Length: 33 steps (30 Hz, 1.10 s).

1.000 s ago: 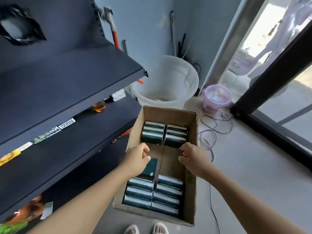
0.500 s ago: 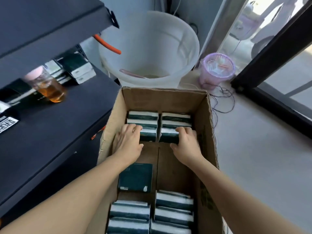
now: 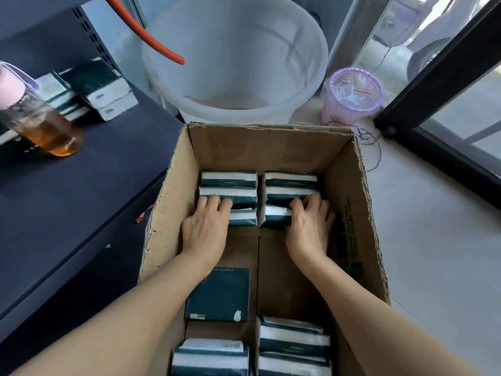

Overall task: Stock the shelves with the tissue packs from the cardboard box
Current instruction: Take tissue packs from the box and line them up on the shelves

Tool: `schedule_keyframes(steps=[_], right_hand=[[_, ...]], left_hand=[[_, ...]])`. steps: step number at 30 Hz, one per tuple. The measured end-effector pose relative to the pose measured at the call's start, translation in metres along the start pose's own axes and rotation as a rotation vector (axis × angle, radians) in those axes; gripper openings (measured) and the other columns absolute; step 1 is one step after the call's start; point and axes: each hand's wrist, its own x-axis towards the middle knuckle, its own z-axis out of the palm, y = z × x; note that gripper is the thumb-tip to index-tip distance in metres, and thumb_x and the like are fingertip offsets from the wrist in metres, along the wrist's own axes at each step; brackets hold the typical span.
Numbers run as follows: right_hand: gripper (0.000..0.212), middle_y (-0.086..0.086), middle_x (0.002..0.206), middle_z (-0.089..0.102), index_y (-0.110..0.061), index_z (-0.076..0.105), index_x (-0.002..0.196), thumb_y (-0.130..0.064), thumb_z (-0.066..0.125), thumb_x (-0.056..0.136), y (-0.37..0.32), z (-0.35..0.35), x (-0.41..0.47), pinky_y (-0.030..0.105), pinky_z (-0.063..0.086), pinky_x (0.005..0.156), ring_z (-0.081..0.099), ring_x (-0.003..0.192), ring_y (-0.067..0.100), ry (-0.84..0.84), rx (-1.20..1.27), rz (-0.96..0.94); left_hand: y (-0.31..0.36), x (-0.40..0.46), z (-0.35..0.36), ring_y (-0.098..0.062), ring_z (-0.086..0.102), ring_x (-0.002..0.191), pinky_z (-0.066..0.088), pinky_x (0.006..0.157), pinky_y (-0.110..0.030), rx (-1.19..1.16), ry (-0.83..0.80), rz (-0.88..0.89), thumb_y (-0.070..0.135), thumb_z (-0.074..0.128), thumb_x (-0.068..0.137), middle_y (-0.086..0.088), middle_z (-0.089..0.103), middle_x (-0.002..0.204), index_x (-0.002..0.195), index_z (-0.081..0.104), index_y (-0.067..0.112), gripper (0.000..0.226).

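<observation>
An open cardboard box (image 3: 349, 191) stands on the floor beside the dark shelf (image 3: 81, 202). Dark green and white tissue packs (image 3: 230, 180) stand on edge in two rows at the box's far end. My left hand (image 3: 206, 226) curls its fingers over the nearest pack of the left row (image 3: 244, 217). My right hand (image 3: 309, 226) grips the nearest pack of the right row (image 3: 275, 217). One pack (image 3: 219, 294) lies flat mid-box, and more packs (image 3: 292, 346) fill the near end. Several stocked packs (image 3: 100, 88) lie at the shelf's back.
A bottle of amber liquid with a pink cap (image 3: 40, 123) lies on the shelf at left. A large white bucket (image 3: 235, 55) with an orange hose (image 3: 146, 31) stands behind the box. A purple basket (image 3: 352, 96) sits by the glass door frame (image 3: 439, 77).
Both hands have gone from hovering above the box down to its far end and now curl over the nearest packs. The view has dropped closer to the box.
</observation>
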Motion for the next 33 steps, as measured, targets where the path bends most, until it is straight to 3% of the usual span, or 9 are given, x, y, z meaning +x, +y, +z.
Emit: schedule_keyframes(steps=[6,11,14,19,25,30,33], right_hand=[[0.029,0.0,0.116,0.056,-0.019,0.049,0.111,-0.015,0.061,0.085,0.007,-0.039,-0.014,0.034,0.03,0.098,0.046,0.111,0.021,-0.025,0.109,-0.064],[0.037,0.0,0.111,0.061,-0.024,0.044,0.115,-0.027,0.063,0.084,0.001,-0.116,-0.036,0.034,0.04,0.083,0.056,0.098,0.02,0.003,0.306,-0.086],[0.034,0.0,0.107,0.062,-0.027,0.044,0.115,-0.029,0.061,0.086,-0.006,-0.169,-0.047,0.027,0.035,0.068,0.046,0.083,0.012,0.011,0.375,-0.101],[0.03,0.001,0.112,0.062,-0.026,0.052,0.118,-0.03,0.058,0.088,-0.019,-0.257,-0.064,0.029,0.039,0.07,0.054,0.097,0.019,0.021,0.425,-0.182],[0.03,0.006,0.111,0.063,-0.023,0.055,0.119,-0.029,0.057,0.089,-0.039,-0.35,-0.096,0.039,0.051,0.079,0.058,0.095,0.023,0.034,0.478,-0.335],[0.027,0.006,0.104,0.066,-0.025,0.056,0.117,-0.03,0.057,0.09,-0.061,-0.41,-0.135,0.029,0.041,0.066,0.053,0.082,0.02,0.051,0.514,-0.531],[0.027,0.007,0.102,0.066,-0.021,0.057,0.116,-0.028,0.056,0.09,-0.085,-0.44,-0.161,0.029,0.04,0.067,0.056,0.085,0.022,0.047,0.533,-0.667]], left_hand=[[-0.001,-0.015,-0.032,-0.019,0.05,0.108,0.039,0.066,-0.032,-0.143,-0.007,-0.025,0.014,0.055,0.093,0.002,0.055,0.115,0.122,0.04,0.022,0.034],[-0.007,-0.037,-0.102,-0.023,0.054,0.107,0.047,0.086,-0.04,-0.323,-0.011,-0.048,0.024,0.053,0.094,0.003,0.057,0.118,0.121,0.048,0.025,0.028],[-0.012,-0.053,-0.157,-0.024,0.055,0.107,0.048,0.086,-0.041,-0.425,-0.027,-0.098,0.026,0.054,0.094,0.003,0.058,0.119,0.118,0.051,0.026,0.024],[-0.022,-0.091,-0.245,-0.022,0.056,0.105,0.048,0.086,-0.039,-0.442,0.036,-0.091,0.028,0.052,0.094,0.006,0.059,0.118,0.113,0.052,0.027,0.019],[-0.036,-0.159,-0.339,-0.024,0.06,0.101,0.051,0.084,-0.04,-0.499,0.093,-0.137,0.03,0.053,0.093,0.002,0.066,0.109,0.108,0.058,0.026,0.017],[-0.049,-0.24,-0.402,-0.021,0.061,0.096,0.05,0.085,-0.036,-0.544,0.212,-0.223,0.031,0.056,0.091,0.006,0.068,0.101,0.105,0.062,0.028,0.015],[-0.062,-0.292,-0.432,-0.018,0.064,0.083,0.051,0.08,-0.032,-0.612,0.264,-0.289,0.029,0.059,0.09,0.006,0.069,0.085,0.096,0.064,0.028,0.008]])
